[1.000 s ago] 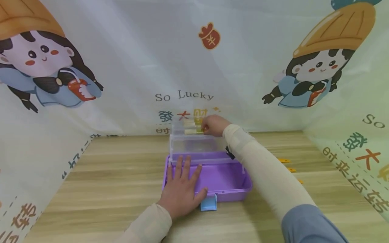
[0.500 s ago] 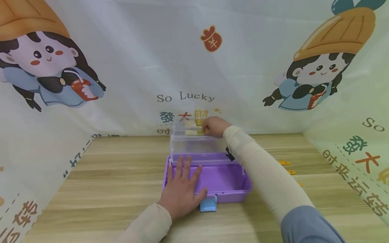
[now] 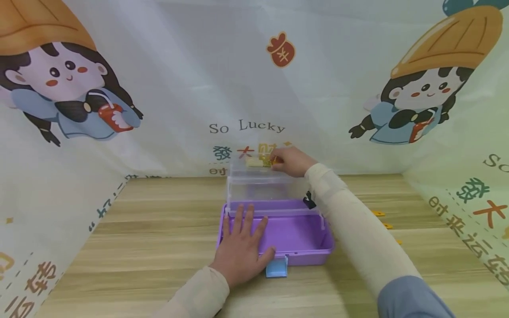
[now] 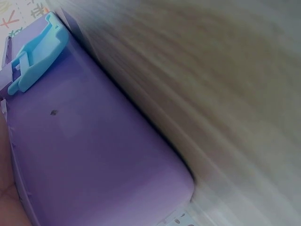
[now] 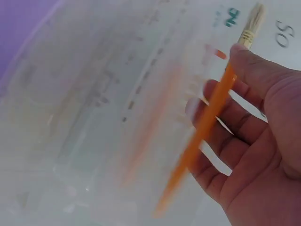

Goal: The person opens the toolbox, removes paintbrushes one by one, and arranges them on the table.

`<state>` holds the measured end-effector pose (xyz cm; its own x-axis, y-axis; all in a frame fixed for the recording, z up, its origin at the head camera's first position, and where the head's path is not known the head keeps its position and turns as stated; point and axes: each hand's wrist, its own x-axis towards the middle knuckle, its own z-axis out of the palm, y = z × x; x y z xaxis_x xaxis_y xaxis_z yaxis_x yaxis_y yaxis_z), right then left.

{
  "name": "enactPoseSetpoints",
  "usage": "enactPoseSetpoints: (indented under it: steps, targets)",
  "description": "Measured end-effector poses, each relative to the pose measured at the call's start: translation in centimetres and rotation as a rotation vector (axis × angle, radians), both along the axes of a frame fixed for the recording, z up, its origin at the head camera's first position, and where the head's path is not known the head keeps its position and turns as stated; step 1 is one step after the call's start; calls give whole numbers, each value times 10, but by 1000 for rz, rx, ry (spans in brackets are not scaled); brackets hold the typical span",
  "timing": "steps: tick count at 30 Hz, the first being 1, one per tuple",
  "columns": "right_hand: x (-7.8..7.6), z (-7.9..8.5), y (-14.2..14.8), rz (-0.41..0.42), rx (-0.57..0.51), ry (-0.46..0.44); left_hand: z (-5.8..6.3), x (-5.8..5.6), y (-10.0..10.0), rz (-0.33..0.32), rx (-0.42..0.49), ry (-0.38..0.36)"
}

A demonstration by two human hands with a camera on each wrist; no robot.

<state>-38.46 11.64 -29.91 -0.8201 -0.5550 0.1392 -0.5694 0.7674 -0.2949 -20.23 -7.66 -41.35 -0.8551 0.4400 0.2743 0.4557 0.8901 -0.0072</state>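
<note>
My right hand [image 3: 292, 161] pinches a paintbrush [image 5: 214, 106] by its orange handle, near the ferrule, between thumb and fingers. Its pale flat bristles [image 3: 254, 162] point left over the raised translucent tray [image 3: 238, 170], and a blurred orange reflection shows on the tray in the right wrist view. The open purple box [image 3: 318, 258] sits below, its bottom bare where visible. My left hand [image 3: 242, 256] lies with fingers spread over the box's front left corner. A light blue latch [image 3: 276, 268] hangs at the box's front, beside the left thumb.
Several orange handle ends [image 3: 387, 226] lie on the wooden table [image 3: 159, 247] at the right, partly behind my right sleeve. A second translucent tier [image 3: 260, 190] stands between the upper tray and the box. A printed cloth wall [image 3: 191, 88] rises behind and at both sides.
My right hand has lifted slightly with the paintbrush. The second pale bristle shape below it in the head view no longer shows. The left hand stays on the box.
</note>
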Motion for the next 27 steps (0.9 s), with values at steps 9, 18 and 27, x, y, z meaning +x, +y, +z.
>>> enactPoseSetpoints:
  steps: [9, 18, 27]
  targets:
    - [16, 15, 14, 26, -127, 42, 3, 0, 2, 2, -6, 3]
    - [38, 14, 28, 29, -191, 79, 2, 0, 2, -1, -6, 4]
    - [64, 2, 48, 12, -232, 121, 5, 0, 2, 1, 13, -17]
